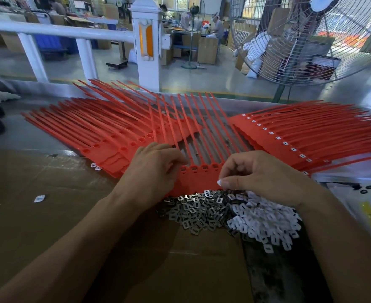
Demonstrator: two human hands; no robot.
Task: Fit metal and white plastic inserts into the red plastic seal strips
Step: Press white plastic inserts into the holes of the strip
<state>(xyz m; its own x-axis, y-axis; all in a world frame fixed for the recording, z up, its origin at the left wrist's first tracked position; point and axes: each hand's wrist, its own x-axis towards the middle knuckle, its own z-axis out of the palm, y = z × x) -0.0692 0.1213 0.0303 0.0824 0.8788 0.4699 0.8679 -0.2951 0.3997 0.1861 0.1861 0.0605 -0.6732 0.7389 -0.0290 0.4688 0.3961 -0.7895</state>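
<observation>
Here, lower centre: left hand (156,171) pinches the flexible red plastic seal strip sheet (198,178) by its stiffer head edge; right hand (261,176) pinches among tiny, light, slippery square metal inserts (199,213), contents unclear.

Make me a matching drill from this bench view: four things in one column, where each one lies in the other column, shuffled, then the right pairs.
Things
1. metal inserts
2. white plastic inserts
3. red strips with white inserts fitted
4. red strips with open sockets

Places
A. fanned out on the left of the bench
B. heap just below the right hand
C. fanned out on the right of the bench
D. heap between the two wrists, below the strip set that the left hand steadies

Pairs: 1-D, 2-B, 3-C, 4-A
</observation>
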